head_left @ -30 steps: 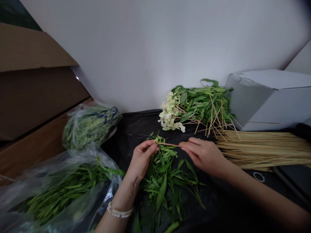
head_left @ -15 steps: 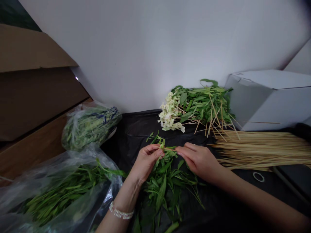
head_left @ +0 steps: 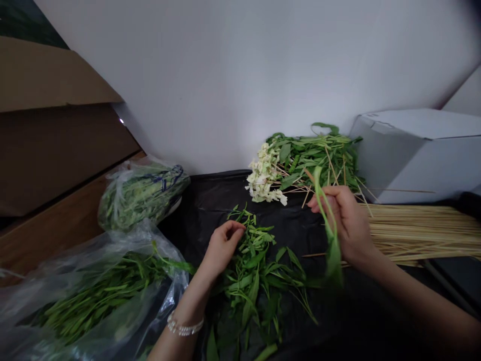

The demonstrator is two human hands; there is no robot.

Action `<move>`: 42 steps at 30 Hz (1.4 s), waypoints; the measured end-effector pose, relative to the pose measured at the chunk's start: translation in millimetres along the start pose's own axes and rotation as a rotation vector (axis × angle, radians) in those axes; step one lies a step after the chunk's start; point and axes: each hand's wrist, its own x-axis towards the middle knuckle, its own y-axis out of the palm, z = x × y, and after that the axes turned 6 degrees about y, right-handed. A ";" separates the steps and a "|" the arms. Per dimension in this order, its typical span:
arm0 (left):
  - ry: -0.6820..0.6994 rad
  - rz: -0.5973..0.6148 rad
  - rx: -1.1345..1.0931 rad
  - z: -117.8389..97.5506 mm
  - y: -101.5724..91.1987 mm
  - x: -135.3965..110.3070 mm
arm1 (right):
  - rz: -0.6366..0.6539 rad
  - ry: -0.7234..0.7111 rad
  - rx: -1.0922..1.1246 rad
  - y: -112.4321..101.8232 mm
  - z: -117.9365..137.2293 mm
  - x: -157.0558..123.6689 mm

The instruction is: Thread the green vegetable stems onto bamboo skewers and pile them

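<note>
My right hand (head_left: 347, 220) is raised over the black sheet, fingers closed on a bamboo skewer with a green leafy stem (head_left: 327, 225) threaded on it; the stem hangs down from the hand. My left hand (head_left: 221, 246), with a bead bracelet at the wrist, rests with curled fingers on the loose pile of green leaves (head_left: 259, 271) in front of me. Whether it grips a leaf is unclear. Behind the right hand lies a heap of skewered greens (head_left: 311, 160) with pale white pieces (head_left: 263, 175) on its left side.
A wide bundle of bare bamboo skewers (head_left: 417, 230) lies at right, below a white box (head_left: 413, 155). Two clear plastic bags of greens (head_left: 139, 193) (head_left: 86, 296) sit at left beside brown cardboard (head_left: 48, 135). A black sheet (head_left: 214, 200) covers the work surface; a white wall stands behind.
My right hand has lifted up and to the right, carrying the skewer with a green stem away from my left hand. My left hand stayed on the leaf pile.
</note>
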 end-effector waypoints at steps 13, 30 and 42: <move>0.039 0.233 0.395 4.5 -7.8 -5.8 | 0.097 -0.070 -0.004 3.6 -1.4 -3.4; -0.115 -0.223 -0.761 -18.8 -6.8 2.9 | 0.163 -0.214 -0.103 8.6 -3.3 -9.3; -0.298 -0.194 -0.893 -19.7 -7.9 4.2 | 0.373 -0.349 -0.287 19.8 -6.7 -16.5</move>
